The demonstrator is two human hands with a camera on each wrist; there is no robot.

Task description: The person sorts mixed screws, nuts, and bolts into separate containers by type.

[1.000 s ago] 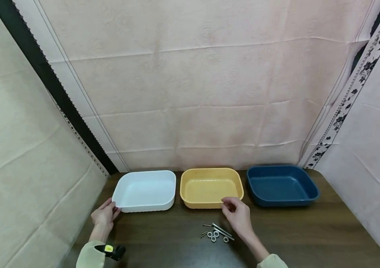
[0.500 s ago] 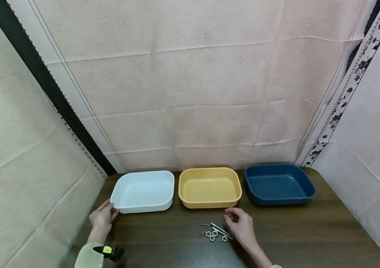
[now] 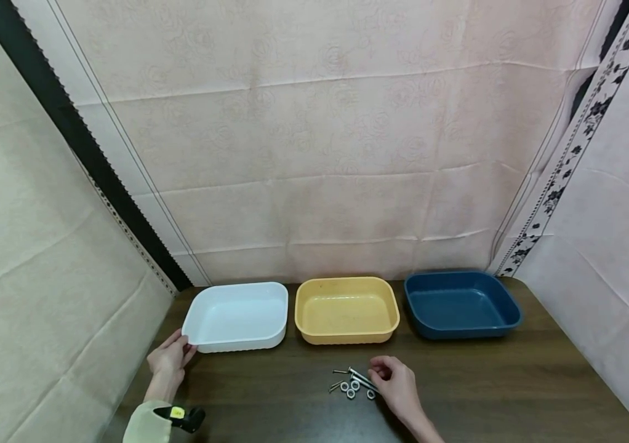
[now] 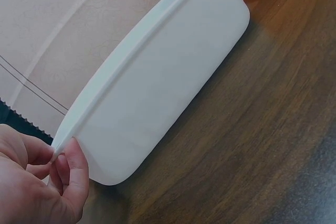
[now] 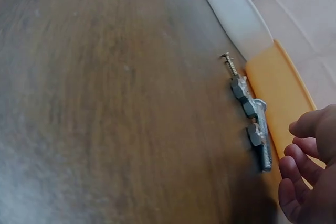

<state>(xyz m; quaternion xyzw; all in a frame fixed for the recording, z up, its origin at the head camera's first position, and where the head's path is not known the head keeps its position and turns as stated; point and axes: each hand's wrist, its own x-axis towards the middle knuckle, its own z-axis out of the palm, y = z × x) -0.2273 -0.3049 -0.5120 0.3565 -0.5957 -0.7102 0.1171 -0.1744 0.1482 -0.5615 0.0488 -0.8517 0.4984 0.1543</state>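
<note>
At the front left corner of a white plastic tray (image 3: pixel 237 317), my left hand (image 3: pixel 167 362) pinches the rim between thumb and fingers; the left wrist view shows this grip on the tray (image 4: pixel 157 87) up close. My right hand (image 3: pixel 396 383) hovers just right of a small pile of hardware, fingers loosely bent with nothing visible between them. In that pile lie long bolts (image 3: pixel 363 379), several hex nuts (image 3: pixel 351 394) and small screws (image 3: pixel 335 386). From the right wrist view, a bolt (image 5: pixel 265 145) and nuts (image 5: pixel 239 88) lie beside my fingers, apart from them.
A yellow tray (image 3: pixel 348 311) stands in the middle and a blue tray (image 3: pixel 461 307) to the right, in a row with the white one. Patterned cloth (image 3: pixel 348 154) hangs behind the wooden table (image 3: pixel 270 394). A black strap (image 3: pixel 181 417) is on the left wrist.
My right hand has moved from the yellow tray's front edge down toward the hardware pile. My left hand keeps its hold on the white tray. The view has shifted slightly.
</note>
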